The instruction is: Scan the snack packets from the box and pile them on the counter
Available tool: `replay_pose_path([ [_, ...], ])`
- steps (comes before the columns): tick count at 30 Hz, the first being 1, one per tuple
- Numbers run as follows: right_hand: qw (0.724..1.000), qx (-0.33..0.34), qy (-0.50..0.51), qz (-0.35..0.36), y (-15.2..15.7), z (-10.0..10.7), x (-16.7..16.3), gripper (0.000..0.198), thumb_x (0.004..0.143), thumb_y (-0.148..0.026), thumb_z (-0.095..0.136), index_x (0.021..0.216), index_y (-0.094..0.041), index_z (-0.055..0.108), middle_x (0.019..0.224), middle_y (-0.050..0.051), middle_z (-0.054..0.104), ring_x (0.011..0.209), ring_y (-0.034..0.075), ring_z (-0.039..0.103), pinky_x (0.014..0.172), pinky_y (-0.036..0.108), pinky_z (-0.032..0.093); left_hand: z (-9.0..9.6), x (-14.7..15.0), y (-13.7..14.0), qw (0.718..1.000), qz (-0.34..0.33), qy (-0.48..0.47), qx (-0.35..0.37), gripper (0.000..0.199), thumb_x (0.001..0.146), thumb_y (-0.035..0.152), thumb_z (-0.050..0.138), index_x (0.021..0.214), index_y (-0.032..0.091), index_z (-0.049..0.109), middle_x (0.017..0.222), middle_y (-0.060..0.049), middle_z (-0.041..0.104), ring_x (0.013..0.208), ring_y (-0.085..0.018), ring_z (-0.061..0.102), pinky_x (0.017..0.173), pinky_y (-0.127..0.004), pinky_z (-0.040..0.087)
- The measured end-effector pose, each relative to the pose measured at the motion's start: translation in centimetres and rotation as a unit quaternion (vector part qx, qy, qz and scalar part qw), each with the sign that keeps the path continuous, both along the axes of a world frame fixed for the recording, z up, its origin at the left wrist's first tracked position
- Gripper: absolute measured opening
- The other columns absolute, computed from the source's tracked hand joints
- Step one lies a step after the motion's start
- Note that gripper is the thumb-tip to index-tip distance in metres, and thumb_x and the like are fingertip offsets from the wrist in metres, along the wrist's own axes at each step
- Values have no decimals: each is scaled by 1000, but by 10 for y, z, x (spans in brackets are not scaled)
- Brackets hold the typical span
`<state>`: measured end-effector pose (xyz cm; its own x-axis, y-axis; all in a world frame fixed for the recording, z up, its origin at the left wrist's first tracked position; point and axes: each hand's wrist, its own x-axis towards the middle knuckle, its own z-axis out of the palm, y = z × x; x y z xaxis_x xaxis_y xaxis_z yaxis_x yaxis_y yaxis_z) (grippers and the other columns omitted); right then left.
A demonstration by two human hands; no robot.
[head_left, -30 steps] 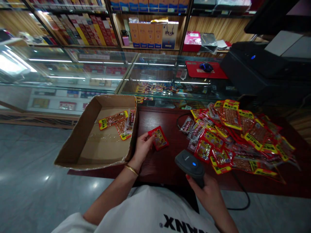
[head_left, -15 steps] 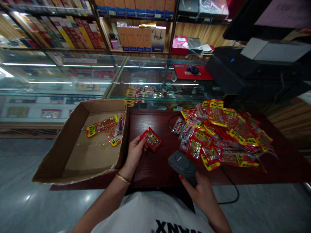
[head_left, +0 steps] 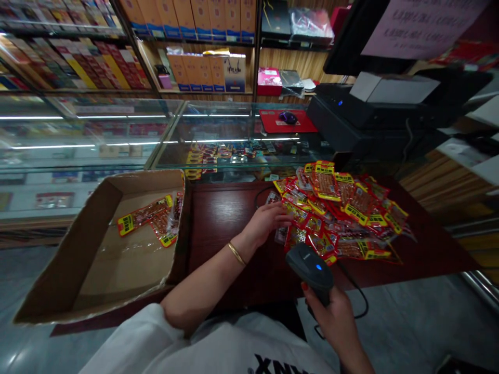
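My left hand, wearing a gold bangle, reaches to the left edge of a pile of snack packets. Its fingers are stretched out over red and yellow packets there; its thumb and what lies under the fingers are partly hidden. In my right hand is a dark barcode scanner, gripped by its handle, with a blue light lit on top. The scanner head is just in front of the pile's near edge, close to a red packet.
An open cardboard box with a few snack packets stands left on the dark red table. Behind are a glass display counter, a mouse and a black machine. The scanner cable loops over the table's front edge.
My left hand has moved right, from beside the box to the pile. The small red packet it held no longer shows apart from the pile. The scanner's blue light is now on; the view has shifted right.
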<state>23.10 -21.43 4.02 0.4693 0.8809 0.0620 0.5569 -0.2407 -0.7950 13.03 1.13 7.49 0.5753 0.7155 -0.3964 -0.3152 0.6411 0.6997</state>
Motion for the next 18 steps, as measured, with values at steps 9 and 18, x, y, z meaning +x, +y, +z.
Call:
replay_pose_path([
  [9,997,-36,3,69,22,-31,13,55,78,-73,67,85,-19,80,75,11,82,66,30,77,58,34,61,70,-195,-19,902,91,271,323,30,86,39,70,106,18,78,101,-10,78,83,-19,72,77,-30,57],
  [18,995,-1,-41,95,40,-9,-25,54,83,-73,61,81,-22,80,70,10,80,68,31,78,71,36,62,21,-366,109,583,-86,726,354,60,69,35,79,124,12,69,117,-20,75,107,-35,70,89,-37,51],
])
